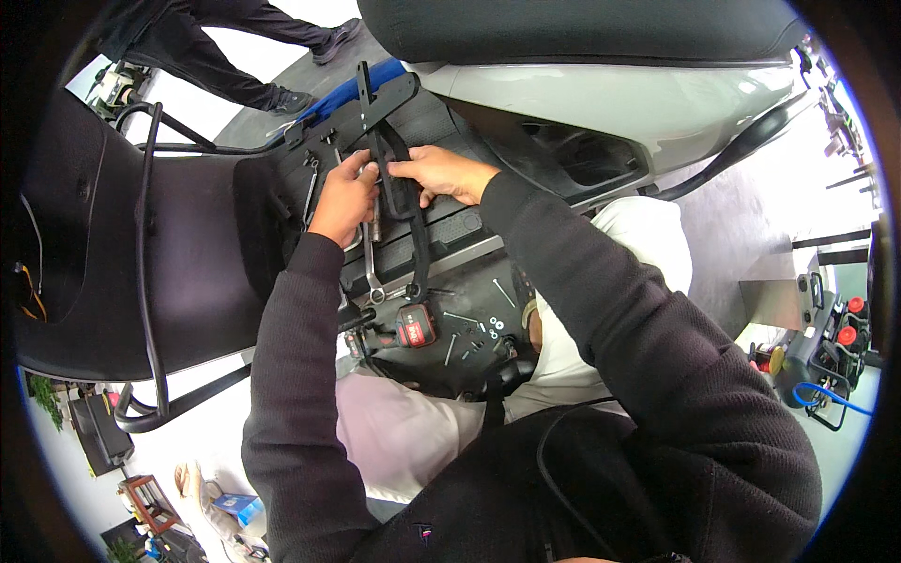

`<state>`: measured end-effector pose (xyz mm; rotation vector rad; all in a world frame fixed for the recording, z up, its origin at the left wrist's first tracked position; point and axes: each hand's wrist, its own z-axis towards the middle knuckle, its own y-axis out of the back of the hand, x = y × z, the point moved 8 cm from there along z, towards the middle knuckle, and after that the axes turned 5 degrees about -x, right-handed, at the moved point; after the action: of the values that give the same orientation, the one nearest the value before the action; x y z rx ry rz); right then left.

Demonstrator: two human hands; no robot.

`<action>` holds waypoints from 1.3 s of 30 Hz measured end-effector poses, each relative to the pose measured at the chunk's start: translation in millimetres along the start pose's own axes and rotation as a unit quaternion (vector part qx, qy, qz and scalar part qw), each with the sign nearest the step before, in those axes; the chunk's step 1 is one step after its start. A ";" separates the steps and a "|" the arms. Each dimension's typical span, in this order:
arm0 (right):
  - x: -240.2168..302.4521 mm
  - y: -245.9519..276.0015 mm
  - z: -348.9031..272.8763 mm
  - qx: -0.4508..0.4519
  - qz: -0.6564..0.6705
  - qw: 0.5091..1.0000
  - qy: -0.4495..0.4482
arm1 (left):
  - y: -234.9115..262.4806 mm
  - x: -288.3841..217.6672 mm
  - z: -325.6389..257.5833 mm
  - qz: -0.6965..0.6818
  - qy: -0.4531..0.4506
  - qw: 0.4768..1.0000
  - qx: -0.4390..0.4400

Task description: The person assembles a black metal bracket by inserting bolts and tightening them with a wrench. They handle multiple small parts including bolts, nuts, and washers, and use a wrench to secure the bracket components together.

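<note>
My left hand (347, 199) pinches the long bar of a black metal bracket (402, 98) over the scooter's footboard (450, 226). From the other side, my right hand (447, 174) is closed on the same bracket, its thumb close to the left fingertips. Its broad end plate points away from me, while a curved arm comes down toward the footboard's near edge. Beneath my left hand lies a combination wrench (374, 281), its ring end toward me. More hand tools (311, 183) lie to the left. My hands hide the bracket's middle.
On the floor below are a red and black cordless power tool (415, 325), several bolts (450, 349) and washers (495, 325). A black seat (582, 33) is at the far right, a tubular guard (150, 263) at the left. Another person's legs (225, 56) stand at the far left.
</note>
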<state>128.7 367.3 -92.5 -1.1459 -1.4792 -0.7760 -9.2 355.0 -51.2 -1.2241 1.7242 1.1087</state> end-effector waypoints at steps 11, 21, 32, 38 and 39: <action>-3.5 4.3 1.3 -0.011 -0.009 1.000 -0.022 | -1.5 -1.1 -0.9 -0.001 0.003 1.000 0.003; -5.6 3.2 3.4 -0.048 -0.028 0.998 -0.011 | -4.2 -4.1 -6.1 -0.022 0.017 1.000 0.015; 1.3 5.3 -1.3 -0.032 -0.059 0.997 -0.039 | -2.4 0.7 -2.0 -0.027 0.015 0.999 0.011; -11.8 4.0 6.4 -0.027 0.004 0.998 -0.060 | -3.4 -0.8 -2.9 -0.028 0.007 1.000 0.009; -8.9 -0.8 7.0 0.010 0.013 0.999 -0.035 | -3.2 -0.4 -2.7 -0.028 0.008 1.000 0.008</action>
<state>125.4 371.2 -102.7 -1.1856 -1.5244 -0.7085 -6.3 352.0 -50.6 -1.2687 1.6967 1.0531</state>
